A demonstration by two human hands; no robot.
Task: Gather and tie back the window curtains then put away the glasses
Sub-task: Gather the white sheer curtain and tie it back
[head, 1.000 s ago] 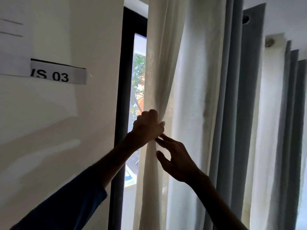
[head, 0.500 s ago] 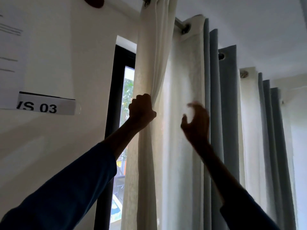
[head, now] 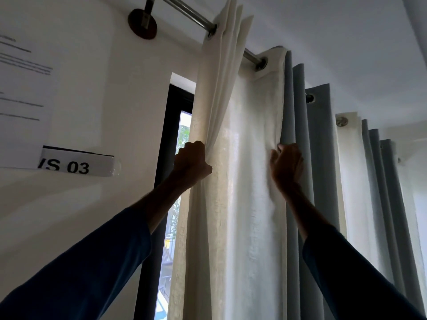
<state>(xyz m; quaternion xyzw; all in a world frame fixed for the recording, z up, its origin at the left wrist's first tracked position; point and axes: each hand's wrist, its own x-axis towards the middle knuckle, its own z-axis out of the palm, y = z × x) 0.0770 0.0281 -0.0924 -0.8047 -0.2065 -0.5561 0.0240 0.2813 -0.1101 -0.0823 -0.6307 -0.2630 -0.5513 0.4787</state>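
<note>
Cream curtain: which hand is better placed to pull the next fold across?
Probably the right hand: it grips the far fold of the cream curtain beside the grey curtain, while the left hand holds the gathered bunch.

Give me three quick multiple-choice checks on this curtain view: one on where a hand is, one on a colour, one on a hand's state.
1. Where on the cream curtain is the left hand?
A. its bunched left edge, beside the window
B. its top hem
C. its middle

2. What colour is the neighbouring curtain just right of the right hand?
A. red
B. grey-blue
C. black

3. The right hand is:
A. hanging free
B. flat and open on the fabric
C. curled round a fold at the cream curtain's right edge

Answers:
1 A: the fist bunches the pleats next to the lit strip of glass.
2 B: pale grey-blue folds hang there.
3 C: the fingers are curled and the fabric puckers at them.
</note>
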